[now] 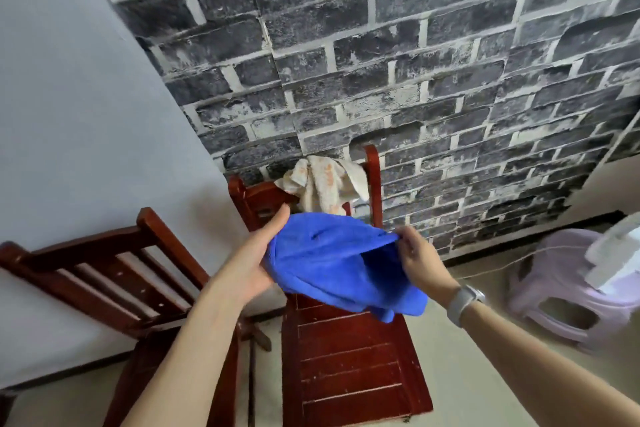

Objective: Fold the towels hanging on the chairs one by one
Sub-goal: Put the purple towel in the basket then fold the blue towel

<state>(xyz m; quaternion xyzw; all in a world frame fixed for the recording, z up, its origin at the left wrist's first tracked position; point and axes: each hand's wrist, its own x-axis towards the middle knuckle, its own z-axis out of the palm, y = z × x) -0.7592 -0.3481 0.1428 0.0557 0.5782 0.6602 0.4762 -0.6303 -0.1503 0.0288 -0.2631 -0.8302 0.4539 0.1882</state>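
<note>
A blue towel [332, 263] hangs doubled in the air above the seat of a red wooden chair [349, 364]. My left hand [256, 260] holds its left side, thumb up along the cloth's edge, fingers hidden behind it. My right hand [415, 260] pinches the towel's upper right corner. A cream towel with orange marks [322, 187] is draped over the backrest of that same chair, against the brick-pattern wall.
A second red wooden chair [114, 281] stands to the left, its slatted back bare. A lilac plastic stool [568, 291] with a white folded cloth [616, 260] on it sits at the right. The floor is pale tile.
</note>
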